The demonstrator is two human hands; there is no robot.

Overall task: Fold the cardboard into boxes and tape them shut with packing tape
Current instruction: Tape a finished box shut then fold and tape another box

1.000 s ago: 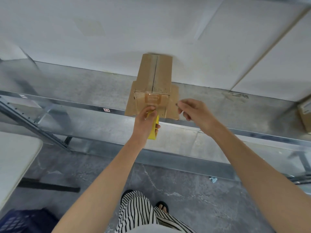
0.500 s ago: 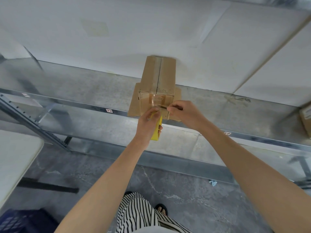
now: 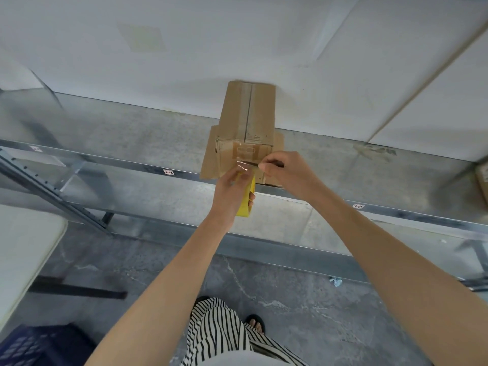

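1. Cardboard box (image 3: 248, 114) sits on metal shelf (image 3: 126, 143), far end against the white wall (image 3: 184, 62). Loose flaps lie flat to its left and right. Top seam appears taped.
2. Left hand (image 3: 231, 190) has its fingers wrapped round the handle of the yellow tape dispenser (image 3: 247, 206), held just off the box's near face, probably to feed tape straight onto it.
3. Right hand (image 3: 287, 173) pinches the clear tape (image 3: 241, 165) end with thumb and forefinger at the dispenser head.
4. Judgement: a free length is being drawn out to start a strip. The wall likely braces the box against sliding.
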